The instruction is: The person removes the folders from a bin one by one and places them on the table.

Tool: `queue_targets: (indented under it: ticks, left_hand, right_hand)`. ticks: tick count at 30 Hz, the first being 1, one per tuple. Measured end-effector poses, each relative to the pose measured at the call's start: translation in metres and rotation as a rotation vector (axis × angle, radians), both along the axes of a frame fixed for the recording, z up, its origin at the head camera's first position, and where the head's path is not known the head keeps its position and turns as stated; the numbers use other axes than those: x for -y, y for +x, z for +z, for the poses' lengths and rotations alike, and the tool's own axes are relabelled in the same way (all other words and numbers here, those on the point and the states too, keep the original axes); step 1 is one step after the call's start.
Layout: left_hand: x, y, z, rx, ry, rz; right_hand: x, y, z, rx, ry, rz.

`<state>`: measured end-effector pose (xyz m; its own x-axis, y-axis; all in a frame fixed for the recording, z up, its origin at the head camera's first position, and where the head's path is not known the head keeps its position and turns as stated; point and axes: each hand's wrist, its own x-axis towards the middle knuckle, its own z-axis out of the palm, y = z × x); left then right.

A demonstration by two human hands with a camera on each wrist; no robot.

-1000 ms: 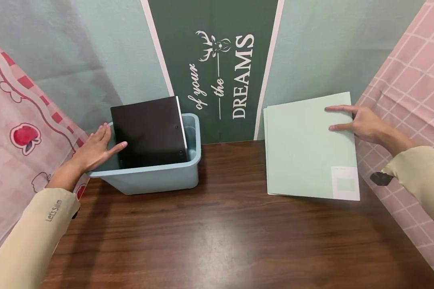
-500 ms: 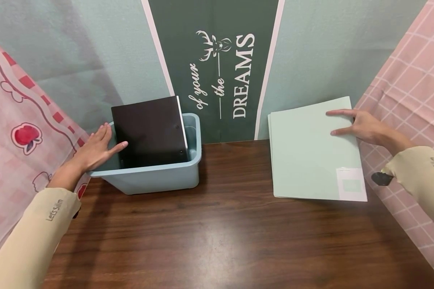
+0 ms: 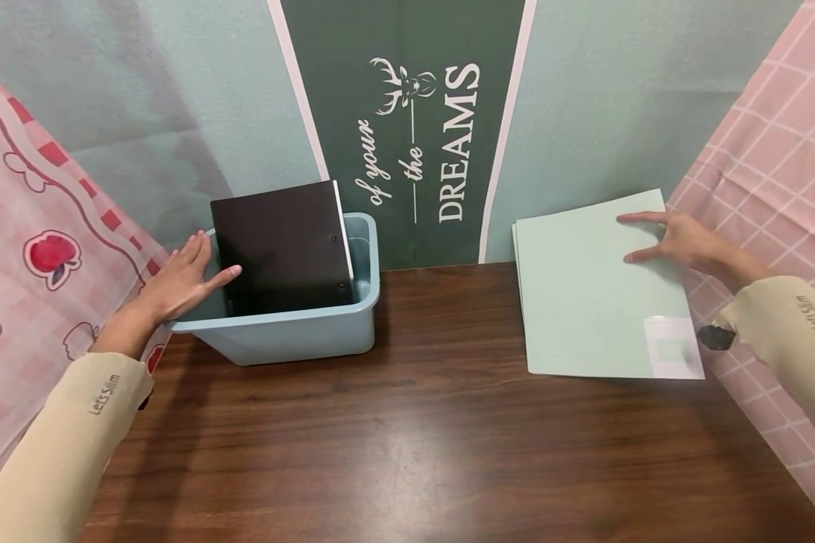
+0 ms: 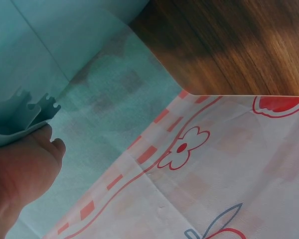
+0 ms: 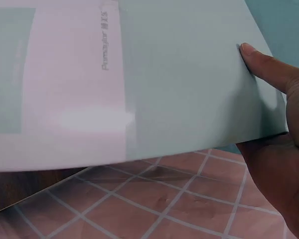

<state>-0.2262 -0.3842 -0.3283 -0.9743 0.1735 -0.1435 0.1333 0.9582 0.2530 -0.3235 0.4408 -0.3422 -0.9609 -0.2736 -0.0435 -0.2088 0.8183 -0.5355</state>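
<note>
My right hand [image 3: 682,245] grips a pale green file folder [image 3: 584,294] by its right-hand edge, thumb pressing on the cover in the right wrist view. A white label [image 5: 79,84] with a green square covers the folder's lower right corner. At the left, a blue plastic bin [image 3: 299,339] stands on the table with a black file folder [image 3: 278,249] leaning inside it, white showing along its right edge. My left hand [image 3: 176,283] rests along the bin's left rim, fingers straight and thumb reaching over toward the black folder. In the left wrist view the hand [image 4: 25,174] lies right under the rim.
The dark wooden table [image 3: 394,437] extends in front of both hands. Behind it hangs a green cloth [image 3: 414,136] with white lettering and a deer head. Pink patterned cloth [image 3: 41,249] borders the left, pink checked cloth [image 3: 761,181] the right.
My right hand has shifted the pale green folder a little to the right and slightly down, with a small tilt. The left hand, bin and black folder stay in place.
</note>
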Motion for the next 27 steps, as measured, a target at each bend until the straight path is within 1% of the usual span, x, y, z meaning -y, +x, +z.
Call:
queue_targets:
  ticks: [3,7,11,14,17,22,27]
  left_hand:
    - [0.000,0.000,0.000,0.004,-0.001,0.003]
    - [0.000,-0.001,0.000,0.009,-0.003,0.005]
    - [0.000,-0.001,0.000,0.011,0.001,0.006]
    - [-0.001,0.000,0.001,0.010,0.003,0.008]
    - [-0.002,0.000,0.002,0.012,0.005,0.008]
    - [-0.003,0.001,0.002,0.006,0.013,0.009]
    - [-0.003,0.002,0.002,0.009,0.015,0.013]
  right_hand:
    - [0.000,-0.002,-0.003,-0.020,0.031,-0.003]
    - [-0.001,-0.003,-0.007,-0.083,0.099,0.009]
    - [-0.003,-0.004,-0.013,-0.140,0.133,0.050]
    - [-0.005,-0.006,-0.018,-0.155,0.130,0.082]
    - [-0.008,-0.008,-0.022,-0.134,0.127,0.093]
    - [-0.010,-0.012,-0.028,-0.057,0.154,0.078]
    - [-0.013,-0.018,-0.035,-0.026,0.187,0.097]
